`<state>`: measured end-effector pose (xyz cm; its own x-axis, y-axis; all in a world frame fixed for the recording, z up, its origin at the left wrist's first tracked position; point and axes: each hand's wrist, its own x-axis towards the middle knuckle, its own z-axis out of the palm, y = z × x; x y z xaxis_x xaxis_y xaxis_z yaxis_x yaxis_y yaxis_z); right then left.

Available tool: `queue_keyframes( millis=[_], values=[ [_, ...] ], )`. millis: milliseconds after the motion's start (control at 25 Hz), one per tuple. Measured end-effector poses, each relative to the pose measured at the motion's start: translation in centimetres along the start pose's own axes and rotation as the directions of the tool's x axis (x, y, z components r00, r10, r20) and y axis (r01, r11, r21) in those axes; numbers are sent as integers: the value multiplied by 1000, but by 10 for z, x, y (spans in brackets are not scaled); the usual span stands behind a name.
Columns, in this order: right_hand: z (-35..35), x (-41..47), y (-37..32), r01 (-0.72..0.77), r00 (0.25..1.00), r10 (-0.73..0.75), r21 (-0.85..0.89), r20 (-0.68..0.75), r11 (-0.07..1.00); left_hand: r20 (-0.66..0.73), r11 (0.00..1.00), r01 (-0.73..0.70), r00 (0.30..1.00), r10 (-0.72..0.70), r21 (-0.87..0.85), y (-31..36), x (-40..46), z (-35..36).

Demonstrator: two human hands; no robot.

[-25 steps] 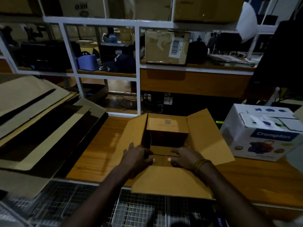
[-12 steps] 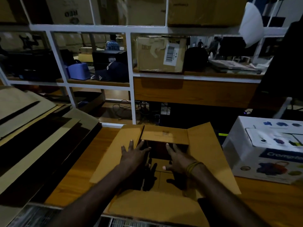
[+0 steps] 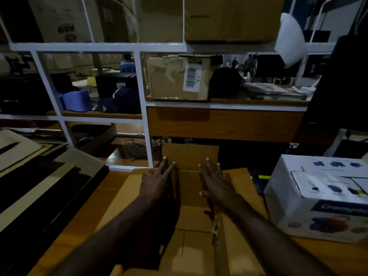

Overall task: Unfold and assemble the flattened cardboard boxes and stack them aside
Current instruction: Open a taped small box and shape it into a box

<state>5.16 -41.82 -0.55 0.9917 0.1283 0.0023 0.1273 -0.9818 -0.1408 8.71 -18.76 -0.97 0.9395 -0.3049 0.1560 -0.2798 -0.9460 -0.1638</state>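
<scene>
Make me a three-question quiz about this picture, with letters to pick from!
1. Where is the white printed box?
A. right of the cardboard box
B. inside it
C. on the top shelf

2. What colour is the cap on the shelf?
A. red
B. dark blue
C. yellow

3. How are the left hand and right hand?
A. fists
B. gripping tape
C. fingers straight, spread

Answers: 1 A, it sits on the table at the right. 2 B, navy with white marks. 3 C, fingers reach toward the far flap.
</scene>
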Motion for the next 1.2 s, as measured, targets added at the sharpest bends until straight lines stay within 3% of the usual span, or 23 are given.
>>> queue_keyframes(
  millis=[280,480,840,1000,1200],
  values=[
    [24,35,24,-116,992,116,6,-45,993,72,999,36,997,-38,26,2,39,12],
    [23,63,31,-104,975,119,89,-188,991,26,997,58,998,-57,-48,-1,57,18],
    [32,82,39,-80,964,98,83,-247,993,-73,991,22,997,-32,-136,-6,72,34],
    [30,79,39,-75,950,142,240,-279,968,-18,962,37,999,-43,-270,-19,72,35],
    [29,71,37,-116,963,170,247,-208,962,107,984,28,994,-9,-176,-20,53,33]
  ],
)
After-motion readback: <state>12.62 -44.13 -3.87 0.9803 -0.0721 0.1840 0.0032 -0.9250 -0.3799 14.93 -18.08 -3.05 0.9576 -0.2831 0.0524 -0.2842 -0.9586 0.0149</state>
